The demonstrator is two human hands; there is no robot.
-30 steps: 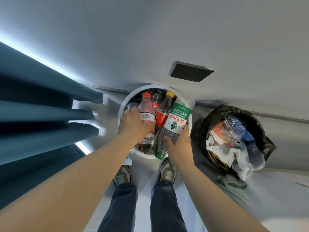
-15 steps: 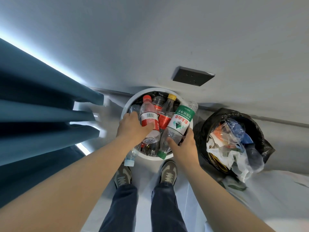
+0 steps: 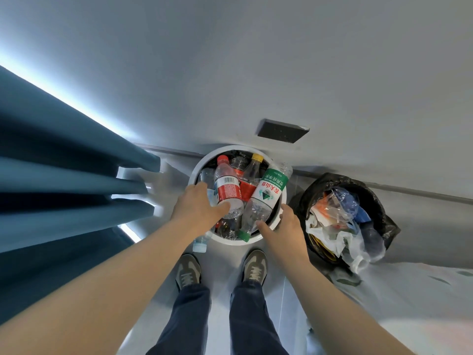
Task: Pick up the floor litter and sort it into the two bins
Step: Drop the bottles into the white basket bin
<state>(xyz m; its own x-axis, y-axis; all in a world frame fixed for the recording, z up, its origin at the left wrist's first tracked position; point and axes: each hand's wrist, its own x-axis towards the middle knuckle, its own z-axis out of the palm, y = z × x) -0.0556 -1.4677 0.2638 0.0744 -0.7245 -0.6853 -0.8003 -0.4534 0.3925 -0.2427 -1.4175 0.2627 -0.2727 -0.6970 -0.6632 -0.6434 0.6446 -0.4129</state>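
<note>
A white round bin (image 3: 231, 242) stands on the floor in front of my shoes, piled with plastic bottles. A red-labelled bottle (image 3: 227, 190) with a red cap lies on top of the pile. My left hand (image 3: 197, 208) holds its lower end, thumb across the base. Beside it lies a green-labelled bottle (image 3: 268, 193), its green cap over the near rim. My right hand (image 3: 284, 226) is spread at that bottle's lower part, with only the thumb tip touching it. To the right, a black-bagged bin (image 3: 384, 216) holds plastic bags and wrappers.
A clear bottle with a pale blue cap (image 3: 200, 244) sticks out past the white bin's near-left rim, under my left wrist. Teal curtains (image 3: 64, 190) hang at the left. A wall with a dark socket plate (image 3: 282, 130) is just behind the bins.
Both bottles have gone down onto the pile in the white bin. My right hand has loosened and slid back toward the near rim. My left hand stays on the red-labelled bottle.
</note>
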